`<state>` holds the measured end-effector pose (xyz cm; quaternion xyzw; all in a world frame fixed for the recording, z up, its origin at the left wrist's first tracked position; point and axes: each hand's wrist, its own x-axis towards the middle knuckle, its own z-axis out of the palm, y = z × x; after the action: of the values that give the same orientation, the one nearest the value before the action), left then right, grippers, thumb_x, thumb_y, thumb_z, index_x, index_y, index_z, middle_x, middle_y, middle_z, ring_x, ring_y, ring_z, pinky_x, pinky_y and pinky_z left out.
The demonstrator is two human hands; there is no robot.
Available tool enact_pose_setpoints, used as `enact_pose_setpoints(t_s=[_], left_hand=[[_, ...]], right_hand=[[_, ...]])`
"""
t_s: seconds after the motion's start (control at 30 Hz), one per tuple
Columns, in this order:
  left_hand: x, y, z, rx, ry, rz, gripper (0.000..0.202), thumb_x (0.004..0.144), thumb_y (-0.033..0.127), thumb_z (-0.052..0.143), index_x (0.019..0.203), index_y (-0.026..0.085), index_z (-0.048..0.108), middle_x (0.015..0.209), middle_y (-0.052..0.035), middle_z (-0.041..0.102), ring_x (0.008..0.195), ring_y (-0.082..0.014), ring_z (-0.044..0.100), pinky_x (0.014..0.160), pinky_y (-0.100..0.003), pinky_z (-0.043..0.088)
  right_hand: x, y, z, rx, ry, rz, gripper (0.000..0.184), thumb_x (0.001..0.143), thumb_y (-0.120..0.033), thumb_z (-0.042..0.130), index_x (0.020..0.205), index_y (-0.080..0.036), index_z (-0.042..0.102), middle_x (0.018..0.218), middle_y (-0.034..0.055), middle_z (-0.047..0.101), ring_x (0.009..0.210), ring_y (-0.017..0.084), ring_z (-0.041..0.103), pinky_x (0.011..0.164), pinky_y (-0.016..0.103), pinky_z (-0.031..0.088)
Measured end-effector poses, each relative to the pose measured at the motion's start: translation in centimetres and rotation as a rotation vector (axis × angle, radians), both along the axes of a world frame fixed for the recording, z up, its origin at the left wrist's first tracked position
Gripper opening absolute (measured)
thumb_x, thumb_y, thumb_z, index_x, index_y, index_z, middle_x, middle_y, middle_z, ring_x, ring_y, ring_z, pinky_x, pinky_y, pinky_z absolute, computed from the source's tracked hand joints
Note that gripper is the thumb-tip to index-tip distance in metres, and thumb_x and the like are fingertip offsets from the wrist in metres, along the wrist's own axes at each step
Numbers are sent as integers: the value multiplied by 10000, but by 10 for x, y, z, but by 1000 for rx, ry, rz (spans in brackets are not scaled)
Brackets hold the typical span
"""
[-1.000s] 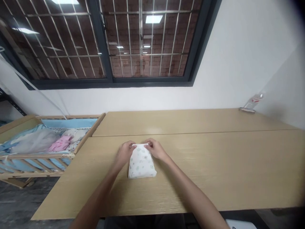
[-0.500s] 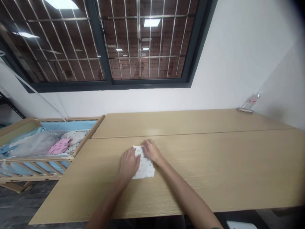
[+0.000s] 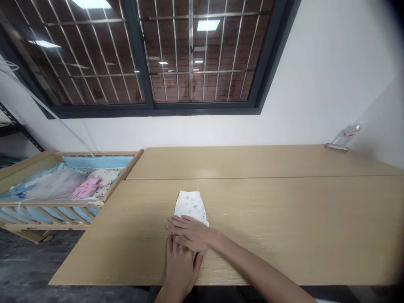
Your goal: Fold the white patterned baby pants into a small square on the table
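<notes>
A small folded white cloth (image 3: 190, 205) with a faint print lies flat on the wooden table (image 3: 268, 227), its near end hidden under my hands. My right hand (image 3: 191, 232) rests across the lower part of the cloth, palm down, fingers stretched to the left. Just below it, my left hand (image 3: 181, 261) lies flat with fingers pointing away from me. Its fingertips meet the underside of the right hand, and the thumb is spread to the right.
At the left stands a wooden crib (image 3: 104, 202) with blue lining, holding a pink cloth (image 3: 86, 187) and other bedding. A clear plastic bottle (image 3: 346, 135) leans in the far right corner. Behind the table is a white wall with a barred window (image 3: 202, 111).
Both hands have moved down the cloth toward me, from its sides to its near end. The right hand now lies across it, and the cloth's far part is uncovered. The view has shifted slightly.
</notes>
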<state>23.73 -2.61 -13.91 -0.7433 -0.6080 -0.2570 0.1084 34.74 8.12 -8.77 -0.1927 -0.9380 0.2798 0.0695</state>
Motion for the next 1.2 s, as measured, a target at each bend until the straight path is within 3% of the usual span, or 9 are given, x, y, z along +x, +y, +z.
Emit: enact_pose_setpoints(t_s=[0.17, 0.3, 0.43, 0.57, 0.73, 0.83, 0.97, 1.07, 1.2], left_hand=[[-2, -1, 2, -60, 30, 29, 474, 937, 524, 570, 1290, 228, 678, 1372, -188, 614, 1318, -410, 500, 1048, -604, 419], [-5, -1, -2, -38, 82, 18, 568, 937, 469, 587, 1465, 269, 520, 1533, -183, 469, 1399, -418, 422, 1046, -588, 428], [-10, 2, -9, -14, 125, 12, 682, 925, 481, 601, 1542, 268, 403, 1577, -206, 399, 1406, -432, 411, 1025, -587, 448], [-10, 3, -13, 4, 117, -7, 705, 911, 481, 620, 1547, 274, 396, 1570, -208, 408, 1384, -441, 432, 998, -584, 468], [-11, 4, -5, -36, 78, -15, 639, 902, 435, 644, 1496, 263, 479, 1549, -206, 443, 1361, -432, 466, 1018, -591, 455], [-28, 14, 1, -92, 34, -67, 466, 935, 330, 594, 1390, 234, 586, 1455, -164, 567, 1267, -356, 571, 1014, -539, 483], [-68, 38, 9, -168, -57, -238, 286, 975, 205, 499, 1190, 201, 687, 1250, -91, 716, 1111, -247, 665, 981, -439, 538], [-89, 54, 12, -147, -78, -388, 260, 994, 197, 470, 1094, 212, 710, 1169, -69, 739, 1073, -232, 674, 951, -422, 559], [-92, 67, 13, -101, -170, -496, 272, 1013, 213, 422, 1059, 208, 691, 1110, -75, 747, 1074, -233, 673, 984, -446, 547]], right_hand=[[4, 33, -12, 87, -28, -87, 549, 1079, -486, 303, 1590, -286, 307, 1669, 50, 235, 1561, 213, 156, 1271, 473, 106], [9, 67, -13, 146, -41, -168, 567, 1070, -516, 312, 1587, -284, 318, 1675, 43, 209, 1564, 225, 145, 1276, 472, 95], [16, 97, -10, 156, -31, -223, 589, 1062, -524, 327, 1598, -282, 289, 1675, 34, 215, 1562, 223, 158, 1280, 460, 112], [16, 106, -9, 186, -37, -245, 593, 1065, -535, 292, 1602, -284, 279, 1681, 26, 208, 1566, 232, 136, 1281, 476, 73], [22, 94, -6, 183, 13, -315, 652, 1069, -535, 252, 1624, -197, 202, 1689, 87, 174, 1570, 230, 114, 1280, 464, 75], [35, 78, 0, 176, 94, -389, 653, 1058, -530, 323, 1606, -180, 266, 1681, 124, 206, 1564, 262, 145, 1263, 489, 150], [54, 45, 12, 155, 155, -373, 478, 1021, -482, 480, 1385, -191, 586, 1438, 161, 572, 1360, 300, 492, 1135, 475, 375], [67, 20, 19, 103, 122, -328, 393, 999, -457, 532, 1252, -187, 664, 1162, 124, 701, 1126, 268, 628, 1012, 419, 464], [80, 0, 17, 104, 72, -316, 633, 817, -522, 763, 1338, -195, 613, 1358, 142, 606, 1236, 323, 560, 1043, 434, 435]])
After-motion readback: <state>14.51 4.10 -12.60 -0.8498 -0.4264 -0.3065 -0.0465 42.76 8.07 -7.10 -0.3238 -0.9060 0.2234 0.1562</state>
